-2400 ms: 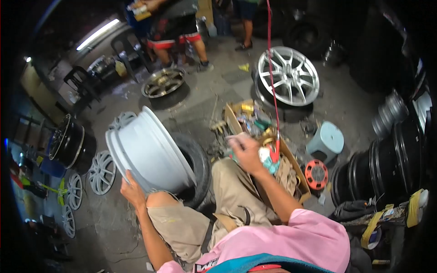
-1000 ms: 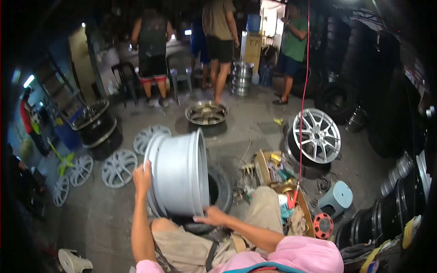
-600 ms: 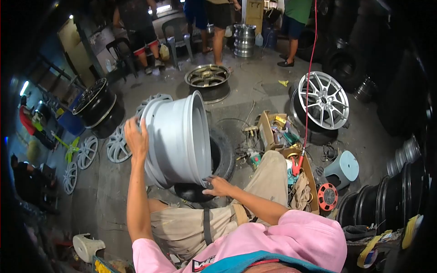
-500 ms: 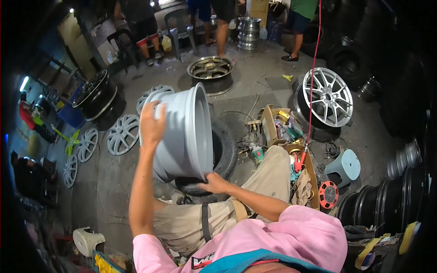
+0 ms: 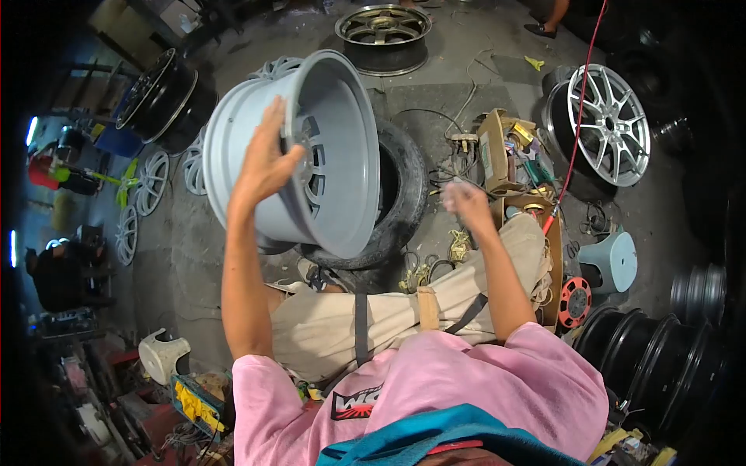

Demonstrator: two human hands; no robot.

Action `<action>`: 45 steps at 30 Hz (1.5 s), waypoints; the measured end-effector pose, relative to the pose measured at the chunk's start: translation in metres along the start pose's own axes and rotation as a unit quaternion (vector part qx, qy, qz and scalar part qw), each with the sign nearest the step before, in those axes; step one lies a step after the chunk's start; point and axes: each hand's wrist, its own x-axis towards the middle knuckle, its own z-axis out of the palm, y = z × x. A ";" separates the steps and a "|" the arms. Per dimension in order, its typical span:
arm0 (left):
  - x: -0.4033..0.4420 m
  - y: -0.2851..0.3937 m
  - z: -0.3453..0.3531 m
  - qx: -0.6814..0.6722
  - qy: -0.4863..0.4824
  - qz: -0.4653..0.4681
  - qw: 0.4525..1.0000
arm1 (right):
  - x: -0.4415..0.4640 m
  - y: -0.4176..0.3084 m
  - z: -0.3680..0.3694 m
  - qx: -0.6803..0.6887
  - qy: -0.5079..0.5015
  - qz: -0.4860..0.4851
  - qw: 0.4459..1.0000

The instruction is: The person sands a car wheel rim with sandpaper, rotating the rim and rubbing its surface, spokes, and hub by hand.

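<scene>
A light grey wheel rim [image 5: 340, 167] stands tilted above a black tire [image 5: 408, 198] on the floor, its hollow side turned to the right. My left hand [image 5: 268, 159] lies against the rim's outer barrel near its edge, fingers stretched and thumb apart. My right hand [image 5: 468, 206] is off the rim, raised to the right of the tire. Its fingers are curled together; whether something small is in them I cannot make out. Part of the tire is hidden behind the rim.
A bronze rim [image 5: 385, 35] lies ahead, and a silver spoked rim [image 5: 610, 124] leans at right. Cardboard boxes [image 5: 491, 151] of tools stand by my knee, near a red hose [image 5: 581, 128] and a blue stool [image 5: 618, 260]. Black rims [image 5: 645, 357] line the lower right.
My right hand has left the rim's lower edge and moved up and right. The rim has turned, showing more of its inside. My left hand has shifted toward its edge. The view has tilted down.
</scene>
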 end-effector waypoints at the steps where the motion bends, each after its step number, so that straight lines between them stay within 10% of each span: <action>1: -0.001 0.000 -0.009 -0.065 0.002 -0.018 0.998 | -0.011 0.004 0.004 -0.142 -0.025 -0.110 0.983; 4: -0.002 0.002 -0.025 -0.128 0.035 -0.099 0.986 | -0.020 0.008 0.035 -0.360 -0.116 -0.253 0.891; 11: 0.004 -0.037 -0.030 -0.087 0.157 -0.119 0.977 | -0.030 0.022 0.089 -0.361 -0.235 -0.278 0.859; 45: -0.005 -0.072 -0.047 -0.281 0.252 -0.227 0.898 | -0.034 0.016 0.106 -0.389 -0.262 -0.267 0.842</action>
